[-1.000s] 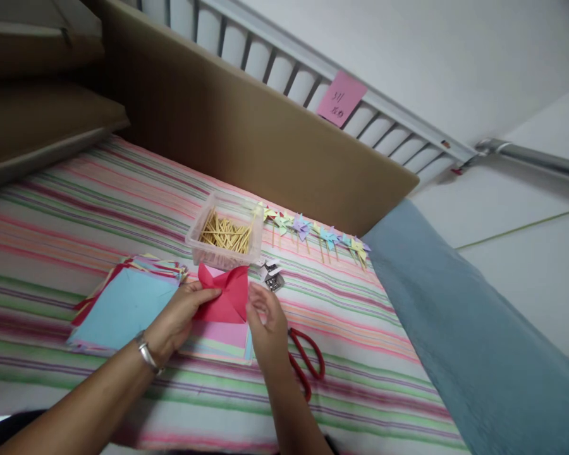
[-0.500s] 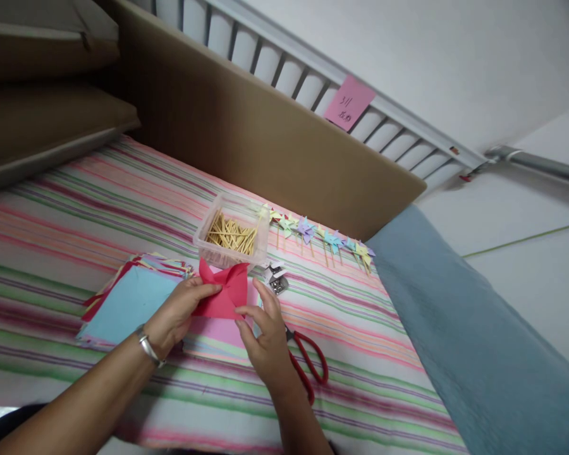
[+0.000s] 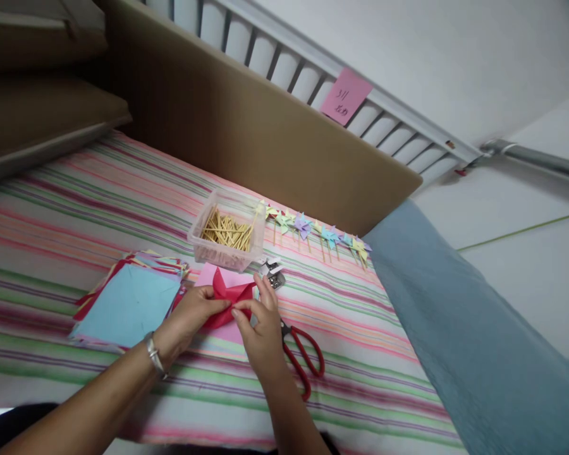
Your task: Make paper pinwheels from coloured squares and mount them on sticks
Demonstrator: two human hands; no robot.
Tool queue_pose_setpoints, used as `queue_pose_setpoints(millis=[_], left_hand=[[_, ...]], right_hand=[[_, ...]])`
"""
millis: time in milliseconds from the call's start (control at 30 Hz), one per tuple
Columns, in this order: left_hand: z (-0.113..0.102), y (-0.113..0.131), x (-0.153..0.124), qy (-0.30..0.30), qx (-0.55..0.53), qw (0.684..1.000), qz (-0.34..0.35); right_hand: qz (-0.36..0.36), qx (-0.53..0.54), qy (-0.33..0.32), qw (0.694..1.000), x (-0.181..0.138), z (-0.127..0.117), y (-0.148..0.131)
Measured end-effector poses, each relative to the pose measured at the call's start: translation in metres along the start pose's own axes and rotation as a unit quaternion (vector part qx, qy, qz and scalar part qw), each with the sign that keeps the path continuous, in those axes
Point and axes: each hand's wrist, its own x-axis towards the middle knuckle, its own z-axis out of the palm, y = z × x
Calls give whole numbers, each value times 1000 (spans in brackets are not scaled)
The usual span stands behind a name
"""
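A red paper square (image 3: 227,297), partly folded into pinwheel points, lies on a pink sheet (image 3: 227,278) over the striped cloth (image 3: 76,215). My left hand (image 3: 192,316) pinches the red paper at its middle from the left. My right hand (image 3: 260,328) pinches one of its corners toward the middle from the right. A stack of coloured paper squares with a light blue one on top (image 3: 128,303) sits just left of my left hand. A clear plastic box of wooden sticks (image 3: 227,237) stands right behind the red paper.
Red-handled scissors (image 3: 303,360) lie beside my right wrist. A small metal stapler (image 3: 271,273) sits by the box. A row of finished small pinwheels (image 3: 317,237) lies along a brown cardboard wall (image 3: 246,139). A blue cloth (image 3: 455,328) covers the right side.
My right hand has come onto the red paper and folded a corner toward its middle. The paper has gone from a flat open shape to a narrower folded one.
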Motion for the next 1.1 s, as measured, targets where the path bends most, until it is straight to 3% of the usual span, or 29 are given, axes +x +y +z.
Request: queue_pose_setpoints(millis=[367,833,1033,1100], left_hand=[[2,2,-3,-17,61,998,-4],[1,-1,-1,-20,28,999,8],[-2,2,-2,-25,58,998,-1],[-1,2,-3,-52,70,996,1]], right_hand=[[18,-32,10,999,2,2,-1],[33,-28,23,999,2,6,0],[19,27,96,995,7,-11,5],[-7,24,88,996,9,-18,5]])
